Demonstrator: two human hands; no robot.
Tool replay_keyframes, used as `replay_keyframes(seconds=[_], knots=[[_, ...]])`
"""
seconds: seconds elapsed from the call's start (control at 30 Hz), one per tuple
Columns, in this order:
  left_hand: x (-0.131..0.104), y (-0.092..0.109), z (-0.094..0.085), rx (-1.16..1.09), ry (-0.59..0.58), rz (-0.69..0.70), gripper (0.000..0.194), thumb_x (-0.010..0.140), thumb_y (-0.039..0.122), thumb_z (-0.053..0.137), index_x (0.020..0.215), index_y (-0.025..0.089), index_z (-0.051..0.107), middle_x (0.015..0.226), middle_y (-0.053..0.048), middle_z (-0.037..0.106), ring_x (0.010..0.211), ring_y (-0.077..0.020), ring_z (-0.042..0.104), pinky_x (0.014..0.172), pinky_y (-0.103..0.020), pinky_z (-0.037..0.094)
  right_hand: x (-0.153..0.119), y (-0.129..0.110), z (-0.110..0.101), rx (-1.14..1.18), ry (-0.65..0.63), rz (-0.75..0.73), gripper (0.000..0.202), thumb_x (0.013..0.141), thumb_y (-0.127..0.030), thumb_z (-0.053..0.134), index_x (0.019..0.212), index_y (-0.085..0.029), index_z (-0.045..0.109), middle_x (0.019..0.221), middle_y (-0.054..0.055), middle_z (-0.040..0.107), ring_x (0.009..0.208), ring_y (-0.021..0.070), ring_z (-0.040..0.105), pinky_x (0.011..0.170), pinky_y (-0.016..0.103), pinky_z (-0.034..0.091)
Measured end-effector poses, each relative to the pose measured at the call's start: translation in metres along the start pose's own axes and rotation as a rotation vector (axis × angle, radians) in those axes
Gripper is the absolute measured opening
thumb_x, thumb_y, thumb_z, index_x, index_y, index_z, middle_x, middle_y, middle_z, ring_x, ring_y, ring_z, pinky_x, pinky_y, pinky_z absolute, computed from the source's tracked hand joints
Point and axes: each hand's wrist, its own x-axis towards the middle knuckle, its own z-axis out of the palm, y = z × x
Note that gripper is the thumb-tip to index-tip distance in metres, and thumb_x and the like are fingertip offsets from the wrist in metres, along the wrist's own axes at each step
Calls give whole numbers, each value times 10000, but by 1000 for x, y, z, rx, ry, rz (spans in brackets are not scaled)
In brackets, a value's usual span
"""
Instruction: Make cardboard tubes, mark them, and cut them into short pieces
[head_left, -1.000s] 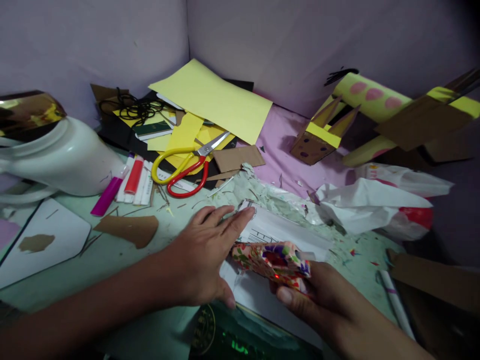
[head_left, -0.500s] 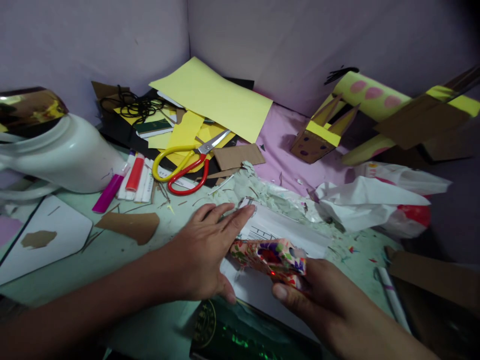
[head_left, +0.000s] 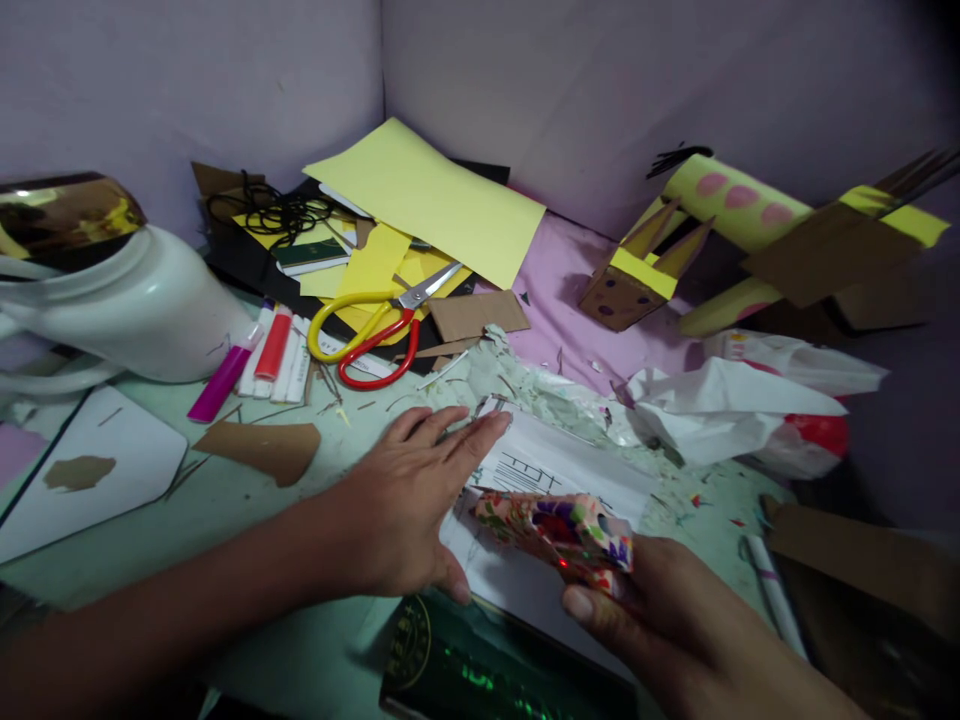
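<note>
My left hand (head_left: 412,505) lies with its fingers stretched out, pressing on the left edge of a white sheet (head_left: 525,560) with printed lines. In my right hand (head_left: 660,610) is a flower-patterned hot glue gun (head_left: 551,530) with a small red light. Its tip points left, over the sheet and close to my left hand; whether it touches the paper, I cannot tell. Along the sheet's near side lies a shiny dark green box (head_left: 502,665). My right fingers around the handle are mostly hidden.
Scissors (head_left: 401,320) with yellow and red handles rest behind my left hand, beside markers (head_left: 274,350) and coloured paper (head_left: 427,200). A white jug (head_left: 172,300) leans at left. At right are a cardboard animal (head_left: 626,285), a crumpled plastic bag (head_left: 720,410) and a white pen (head_left: 776,595).
My right hand and the glue gun have shifted slightly right and toward me, uncovering more of the printed lines. My left hand stays in place on the sheet.
</note>
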Motion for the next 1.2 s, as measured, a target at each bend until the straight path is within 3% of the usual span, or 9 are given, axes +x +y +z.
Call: replay_keyframes(seconds=[0.27, 0.63, 0.93, 1.2], knots=[[3, 4, -6, 3, -70, -41, 1156, 643, 605, 712, 1490, 195, 41, 1570, -157, 226, 1426, -353, 210, 1112, -515, 188, -9, 10, -4, -96, 17, 40, 292, 850, -448, 490, 747, -244, 672, 622, 30, 692, 522, 194, 620, 454, 276, 498], [2, 4, -5, -7, -47, -47, 1201, 602, 606, 754, 1492, 224, 42, 1566, -150, 240, 1426, -357, 210, 1108, -524, 197, -16, 16, -4, -51, -8, 68, 320, 864, -460, 489, 908, -230, 708, 720, 41, 727, 613, 214, 666, 528, 285, 549], [0, 1, -1, 0, -10, -18, 1203, 610, 642, 730, 1492, 220, 29, 1569, -154, 229, 1422, -358, 216, 1113, -519, 184, -27, 24, -4, -45, 95, 124, 249, 740, -495, 655, 666, -257, 660, 550, 22, 668, 593, 246, 677, 507, 305, 561], [1, 4, -7, 13, -113, -61, 1141, 669, 610, 701, 1495, 211, 23, 1584, -130, 185, 1439, -360, 153, 1122, -517, 146, -26, 30, -5, -21, 95, 109, 319, 790, -513, 600, 902, -244, 729, 764, 72, 753, 790, 289, 717, 665, 348, 601]])
